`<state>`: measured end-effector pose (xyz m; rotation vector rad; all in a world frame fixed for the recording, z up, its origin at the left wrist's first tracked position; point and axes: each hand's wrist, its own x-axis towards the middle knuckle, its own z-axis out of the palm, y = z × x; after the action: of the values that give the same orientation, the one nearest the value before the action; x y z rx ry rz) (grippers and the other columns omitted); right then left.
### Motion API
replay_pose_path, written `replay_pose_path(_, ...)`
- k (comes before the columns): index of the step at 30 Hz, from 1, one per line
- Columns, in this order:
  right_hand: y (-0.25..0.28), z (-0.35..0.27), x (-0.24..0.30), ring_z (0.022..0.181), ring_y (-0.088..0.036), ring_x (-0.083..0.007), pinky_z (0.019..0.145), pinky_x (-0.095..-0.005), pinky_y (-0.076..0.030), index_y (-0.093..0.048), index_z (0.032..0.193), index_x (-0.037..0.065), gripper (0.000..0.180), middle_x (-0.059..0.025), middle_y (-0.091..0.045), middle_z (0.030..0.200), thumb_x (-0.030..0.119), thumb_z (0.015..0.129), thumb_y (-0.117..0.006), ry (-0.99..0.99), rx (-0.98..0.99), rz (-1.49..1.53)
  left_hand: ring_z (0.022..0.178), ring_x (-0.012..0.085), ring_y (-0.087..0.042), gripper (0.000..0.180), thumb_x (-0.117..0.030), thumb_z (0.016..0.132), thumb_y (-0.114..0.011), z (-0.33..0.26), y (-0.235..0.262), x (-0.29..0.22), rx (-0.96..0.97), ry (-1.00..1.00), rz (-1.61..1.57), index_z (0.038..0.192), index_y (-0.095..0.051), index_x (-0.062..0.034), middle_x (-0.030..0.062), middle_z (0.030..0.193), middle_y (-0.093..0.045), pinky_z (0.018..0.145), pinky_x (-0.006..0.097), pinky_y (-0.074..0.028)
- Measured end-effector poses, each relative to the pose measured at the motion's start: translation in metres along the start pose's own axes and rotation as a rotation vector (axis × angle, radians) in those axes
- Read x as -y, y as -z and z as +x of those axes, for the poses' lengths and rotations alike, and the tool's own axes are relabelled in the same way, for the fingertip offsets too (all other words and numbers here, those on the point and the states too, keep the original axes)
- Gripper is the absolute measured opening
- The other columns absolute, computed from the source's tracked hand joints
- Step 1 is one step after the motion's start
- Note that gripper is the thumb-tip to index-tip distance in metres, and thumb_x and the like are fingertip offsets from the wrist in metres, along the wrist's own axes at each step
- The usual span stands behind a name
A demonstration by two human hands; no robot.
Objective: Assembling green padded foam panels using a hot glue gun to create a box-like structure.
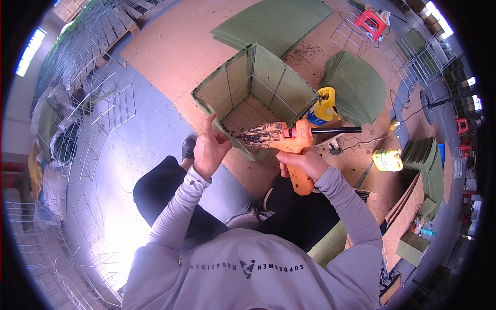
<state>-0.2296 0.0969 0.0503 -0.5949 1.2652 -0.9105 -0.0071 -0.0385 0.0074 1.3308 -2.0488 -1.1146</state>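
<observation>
In front of my knees stands an open-topped box (285, 82) of green felt-like panels over a wire frame, with dark marks along its rim. My left hand (209, 152) is at the box's near left rim. Its index finger points up, and the thumb and other fingers are bent in at the panel edge. My right hand (310, 164) is wrapped round the handle of an orange hot glue gun (297, 139), whose front is crusted with black residue. A black glue stick (338, 130) juts from its back. The gun's nose points left, over the box's near side.
Green sheets lie behind the box (274, 23) and fanned at its right (356, 85). Yellow containers (325, 103) (387, 159) stand to the right, near a trailing cord. Wire frames (116, 103) are heaped at left. A red stool (371, 23) is far right. Cardboard (165, 57) covers the floor.
</observation>
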Motion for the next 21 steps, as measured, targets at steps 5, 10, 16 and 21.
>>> replay_pose_path(5, -0.004, -0.006, 0.004, 0.06, -0.062, -0.0188, 0.057, -0.0306, -0.053, -0.054, 0.096, 0.001, 0.026, -0.0079, -0.06, 0.072, 0.017, 0.082, -0.068, -0.016, -0.028, 0.041, 0.059, 0.0132, -0.059, 0.077, 0.002, 0.068, -0.066, -0.006, -0.001, -0.002, -0.015, 0.013, -0.034, 0.136, -0.03, 0.0041, 0.0072, 0.067, -0.063, 0.059, 0.026, -0.048)
replay_pose_path(10, -0.01, -0.009, 0.007, 0.065, -0.063, -0.0183, 0.061, -0.031, -0.052, -0.057, 0.095, 0.0, 0.025, -0.0074, -0.061, 0.075, 0.02, 0.084, -0.067, -0.001, -0.009, 0.004, 0.064, 0.0197, -0.064, 0.08, -0.006, 0.066, -0.066, -0.008, -0.004, 0.003, -0.035, 0.019, -0.044, 0.137, -0.031, -0.0006, 0.0067, 0.069, -0.065, 0.061, 0.032, -0.05)
replay_pose_path(16, -0.016, -0.014, 0.009, 0.055, -0.059, -0.0165, 0.053, -0.0294, -0.051, -0.053, 0.095, 0.0, 0.023, -0.0062, -0.058, 0.068, 0.012, 0.081, -0.068, 0.023, -0.069, -0.018, 0.064, 0.0205, -0.063, 0.077, -0.006, 0.067, -0.065, -0.009, -0.006, 0.007, -0.045, 0.011, -0.092, 0.136, -0.031, -0.0002, 0.0074, 0.069, -0.064, 0.061, 0.032, -0.049)
replay_pose_path(21, -0.018, -0.015, 0.01, 0.053, -0.059, -0.0167, 0.051, -0.0292, -0.05, -0.053, 0.094, 0.001, 0.023, -0.0062, -0.058, 0.068, 0.011, 0.08, -0.068, 0.012, -0.081, -0.021, 0.064, 0.0211, -0.063, 0.077, -0.006, 0.067, -0.065, -0.009, -0.007, 0.01, -0.055, 0.01, -0.112, 0.136, -0.032, 0.0, 0.0077, 0.07, -0.065, 0.062, 0.033, -0.049)
